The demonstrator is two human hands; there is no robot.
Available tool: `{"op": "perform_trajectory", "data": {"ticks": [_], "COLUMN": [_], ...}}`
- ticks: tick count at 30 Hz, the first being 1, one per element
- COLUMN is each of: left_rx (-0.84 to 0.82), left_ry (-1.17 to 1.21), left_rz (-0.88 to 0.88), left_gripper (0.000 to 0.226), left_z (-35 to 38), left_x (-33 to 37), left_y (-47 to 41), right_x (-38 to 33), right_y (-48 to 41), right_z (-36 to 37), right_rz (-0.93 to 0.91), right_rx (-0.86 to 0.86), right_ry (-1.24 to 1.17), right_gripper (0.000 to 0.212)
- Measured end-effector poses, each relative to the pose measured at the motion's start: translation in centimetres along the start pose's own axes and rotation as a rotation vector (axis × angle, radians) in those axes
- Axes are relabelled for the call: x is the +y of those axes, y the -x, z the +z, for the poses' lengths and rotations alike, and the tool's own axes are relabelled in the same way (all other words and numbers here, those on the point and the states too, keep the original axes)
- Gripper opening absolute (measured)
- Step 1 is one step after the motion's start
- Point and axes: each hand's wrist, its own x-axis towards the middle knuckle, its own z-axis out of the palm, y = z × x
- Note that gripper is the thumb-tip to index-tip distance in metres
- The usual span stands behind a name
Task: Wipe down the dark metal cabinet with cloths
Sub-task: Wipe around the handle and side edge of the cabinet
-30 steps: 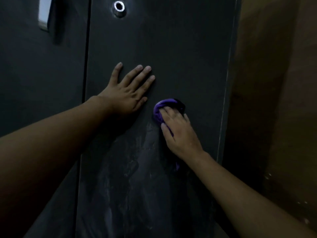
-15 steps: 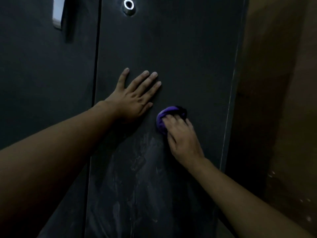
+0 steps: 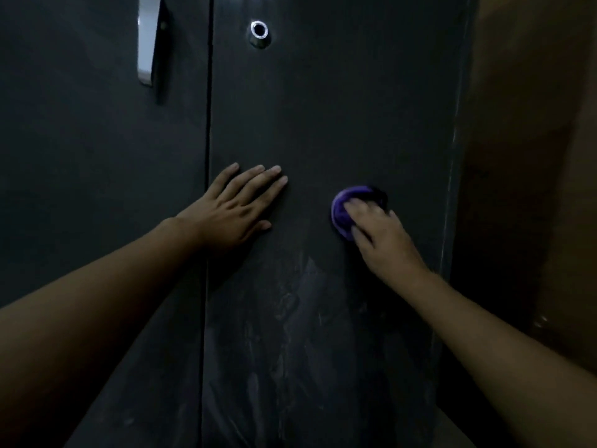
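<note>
The dark metal cabinet's right door [image 3: 339,108] fills the middle of the view, with pale dusty streaks on its lower part [image 3: 300,318]. My right hand [image 3: 384,240] presses a bunched purple cloth [image 3: 342,211] against this door near its right edge, fingers curved over the wad. My left hand [image 3: 239,205] lies flat on the same door with straight fingers, just right of the seam between the doors [image 3: 206,156]. Most of the cloth is hidden under my right hand.
A round silver lock [image 3: 259,30] sits high on the right door. A silver handle [image 3: 147,43] is on the left door [image 3: 80,156]. A brown wall [image 3: 533,156] stands close to the cabinet's right side.
My right hand has slid the purple cloth up and to the right on the door. The gap between my hands has widened, and my left fingers have drawn closer together.
</note>
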Motion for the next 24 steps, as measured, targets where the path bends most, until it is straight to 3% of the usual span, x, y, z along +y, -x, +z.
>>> {"op": "perform_trajectory", "data": {"ticks": [5, 8, 13, 15, 17, 21, 24], "left_rx": [-0.038, -0.068, -0.027, -0.029, -0.046, 0.004, -0.002], "left_ry": [-0.006, 0.021, 0.084, 0.098, 0.116, 0.116, 0.143], "left_rz": [-0.059, -0.134, -0.218, -0.219, -0.235, -0.242, -0.246], "left_gripper": [0.064, 0.063, 0.060, 0.059, 0.059, 0.059, 0.058], "left_z": [-1.0, -0.8, -0.1, -0.1, 0.1, 0.5, 0.5], "left_x": [-4.0, -5.0, -4.8, -4.8, -4.8, -4.4, -4.4], "left_y": [3.5, 5.1, 5.4, 5.4, 5.4, 5.3, 5.3], "right_x": [-6.5, -7.9, -6.2, -4.6, -4.3, -8.1, -10.6], "right_y": [-3.4, -1.7, 4.0, 4.4, 3.7, 1.5, 1.9], "right_z": [2.3, 4.7, 7.6, 7.0, 6.1, 6.5, 8.3], "right_rz": [0.006, -0.214, -0.592, -0.653, -0.577, -0.225, -0.296], "right_rx": [0.100, 0.094, -0.163, -0.167, -0.082, 0.085, 0.060], "right_ry": [-0.104, 0.045, 0.275, 0.364, 0.375, 0.233, 0.246], "right_gripper": [0.051, 0.054, 0.055, 0.054, 0.054, 0.057, 0.061]}}
